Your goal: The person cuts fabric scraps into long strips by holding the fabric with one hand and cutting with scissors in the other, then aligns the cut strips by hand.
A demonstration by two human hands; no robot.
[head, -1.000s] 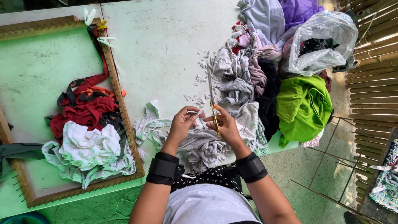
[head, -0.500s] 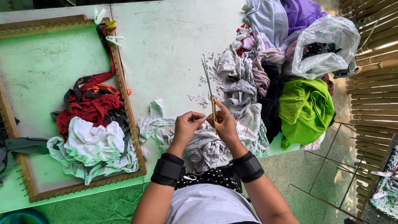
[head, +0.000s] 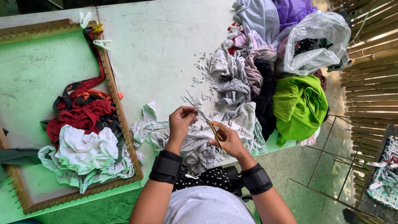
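Note:
My right hand (head: 230, 141) grips a pair of gold-handled scissors (head: 204, 119), whose blades are spread apart and point up-left. My left hand (head: 181, 122) pinches a bit of pale grey-white cloth (head: 195, 145) right beside the blades. That cloth lies bunched on the near edge of the pale green table (head: 157, 54), under both hands. Small white fabric snippets (head: 202, 74) are scattered on the table just beyond the scissors. Both wrists wear black bands.
A wooden frame (head: 111, 89) at left holds red, black and white rags (head: 83, 137). A heap of grey, purple and black clothes (head: 248, 62), a bright green garment (head: 298, 103) and a clear plastic bag (head: 317, 41) sit at right. Bamboo slats (head: 373, 49) stand beyond.
The scissors have tilted from nearly upright to pointing up-left, and their blades have spread apart. Both hands stay over the grey-white cloth.

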